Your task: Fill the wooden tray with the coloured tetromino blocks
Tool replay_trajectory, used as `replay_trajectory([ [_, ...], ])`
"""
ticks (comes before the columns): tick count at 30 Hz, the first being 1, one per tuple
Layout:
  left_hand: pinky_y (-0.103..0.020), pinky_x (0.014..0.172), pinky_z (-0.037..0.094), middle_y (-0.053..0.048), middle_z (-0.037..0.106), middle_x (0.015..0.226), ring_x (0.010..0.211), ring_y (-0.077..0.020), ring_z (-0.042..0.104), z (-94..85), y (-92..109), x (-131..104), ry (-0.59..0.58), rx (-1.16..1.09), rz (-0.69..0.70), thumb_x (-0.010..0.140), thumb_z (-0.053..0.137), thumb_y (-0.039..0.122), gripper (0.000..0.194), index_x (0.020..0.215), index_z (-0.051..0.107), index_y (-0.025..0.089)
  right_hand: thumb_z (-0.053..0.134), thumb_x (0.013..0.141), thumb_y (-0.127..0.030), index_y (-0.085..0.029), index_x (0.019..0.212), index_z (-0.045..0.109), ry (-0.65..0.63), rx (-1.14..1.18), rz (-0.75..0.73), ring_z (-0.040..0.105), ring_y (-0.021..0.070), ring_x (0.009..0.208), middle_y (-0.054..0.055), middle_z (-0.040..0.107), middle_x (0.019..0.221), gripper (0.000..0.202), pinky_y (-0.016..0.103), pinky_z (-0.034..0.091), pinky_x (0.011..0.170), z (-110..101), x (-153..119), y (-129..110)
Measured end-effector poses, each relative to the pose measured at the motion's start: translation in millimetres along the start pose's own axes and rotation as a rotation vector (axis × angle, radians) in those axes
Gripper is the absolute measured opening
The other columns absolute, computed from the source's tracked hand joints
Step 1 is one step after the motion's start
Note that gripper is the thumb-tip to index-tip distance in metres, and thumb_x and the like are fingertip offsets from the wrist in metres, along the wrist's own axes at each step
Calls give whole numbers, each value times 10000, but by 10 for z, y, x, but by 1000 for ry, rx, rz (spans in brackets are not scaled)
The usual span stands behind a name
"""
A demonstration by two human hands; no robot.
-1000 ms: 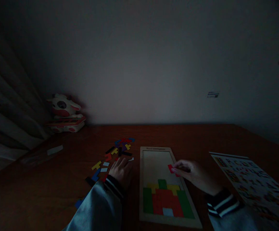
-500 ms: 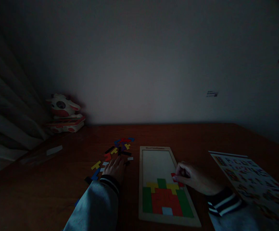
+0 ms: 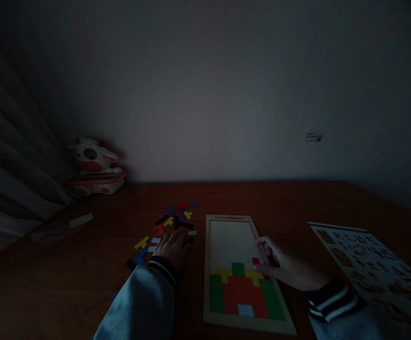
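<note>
Red piece, at the right inner side of the wooden tray, above the green blocks; the right hand touches it, thumb and forefinger parted. Left hand, palm down among loose pieces; its grip cannot be told.

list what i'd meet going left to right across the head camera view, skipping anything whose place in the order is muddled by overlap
curtain → toy cow → left hand → puzzle board → printed sheet
</note>
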State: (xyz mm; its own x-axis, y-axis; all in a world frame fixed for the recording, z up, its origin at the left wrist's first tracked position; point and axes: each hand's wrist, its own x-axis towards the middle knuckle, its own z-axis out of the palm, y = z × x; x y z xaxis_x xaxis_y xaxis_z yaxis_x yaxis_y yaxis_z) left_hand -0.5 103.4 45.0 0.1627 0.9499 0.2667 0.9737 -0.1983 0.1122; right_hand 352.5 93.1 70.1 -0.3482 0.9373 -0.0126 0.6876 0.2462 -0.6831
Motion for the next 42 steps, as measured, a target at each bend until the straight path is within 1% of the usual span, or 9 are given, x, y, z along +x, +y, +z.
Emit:
replay_trajectory([
  [2, -409, 972, 438, -88, 617, 1210, 1100, -273, 560, -10, 4, 3, 6, -5, -5, 892, 525, 333, 338, 1196, 591, 204, 670, 741, -549, -219, 1148, 529, -3, 11, 6, 601, 189, 787, 29, 601, 899, 542, 302, 490, 699, 5, 12, 9],
  [6, -427, 971, 439, -108, 596, 1218, 1110, -290, 551, -30, -8, 22, 26, -36, -14, 872, 550, 389, 363, 1174, 596, 192, 553, 834, -558, -202, 1220, 461, 77, 80, 32, 610, 182, 734, 6, 591, 814, 533, 312, 490, 681, 35, 36, -17],
  [13, -377, 906, 487, -52, 686, 1093, 1009, -232, 628, -75, -96, 63, 18, -70, 69, 872, 510, 201, 263, 1114, 611, 225, 454, 878, -546, -175, 1195, 451, 230, 16, 49, 613, 191, 703, 19, 604, 791, 488, 334, 484, 673, 130, 109, -35],
  [18, -355, 810, 525, -60, 718, 981, 894, -220, 656, -66, -96, 76, 86, -74, 141, 922, 445, 216, 235, 1042, 647, 211, 426, 877, -548, -186, 1129, 503, 291, 11, 42, 623, 199, 735, 42, 627, 823, 448, 335, 491, 688, 148, 134, -42],
  [24, -299, 694, 541, -43, 739, 880, 776, -195, 652, -108, 61, 22, 355, -125, 475, 926, 438, 188, 254, 1011, 676, 210, 429, 872, -555, -200, 1094, 528, 312, 27, 43, 644, 220, 798, 61, 664, 860, 430, 343, 500, 703, 146, 124, -120],
  [27, -282, 678, 550, -47, 741, 876, 772, -182, 659, -103, 197, -22, 406, -231, 596, 941, 428, 190, 263, 1009, 681, 195, 428, 879, -551, -194, 1101, 535, 297, 23, 38, 645, 214, 780, 67, 670, 876, 434, 347, 501, 713, 145, 122, -118],
  [30, -266, 672, 558, -52, 739, 822, 760, -165, 671, -66, 324, -45, 395, -338, 682, 962, 420, 215, 273, 995, 689, 183, 442, 881, -533, -196, 1101, 545, 300, 33, 27, 645, 205, 765, 61, 676, 872, 416, 345, 503, 720, 156, 126, -90],
  [35, -300, 702, 560, -45, 743, 797, 719, -171, 682, -62, 436, -52, 312, -344, 774, 937, 503, 321, 246, 878, 695, 179, 439, 878, -543, -193, 1105, 535, 294, 26, 31, 644, 214, 804, 66, 669, 877, 428, 348, 503, 734, 164, 129, -84],
  [42, -308, 728, 565, -58, 745, 881, 806, -193, 692, -132, 490, -94, 215, -407, 772, 921, 514, 274, 206, 1009, 667, 168, 429, 864, -556, -186, 1084, 548, 301, 16, 31, 641, 215, 767, 61, 655, 845, 447, 342, 499, 711, 162, 123, -113],
])
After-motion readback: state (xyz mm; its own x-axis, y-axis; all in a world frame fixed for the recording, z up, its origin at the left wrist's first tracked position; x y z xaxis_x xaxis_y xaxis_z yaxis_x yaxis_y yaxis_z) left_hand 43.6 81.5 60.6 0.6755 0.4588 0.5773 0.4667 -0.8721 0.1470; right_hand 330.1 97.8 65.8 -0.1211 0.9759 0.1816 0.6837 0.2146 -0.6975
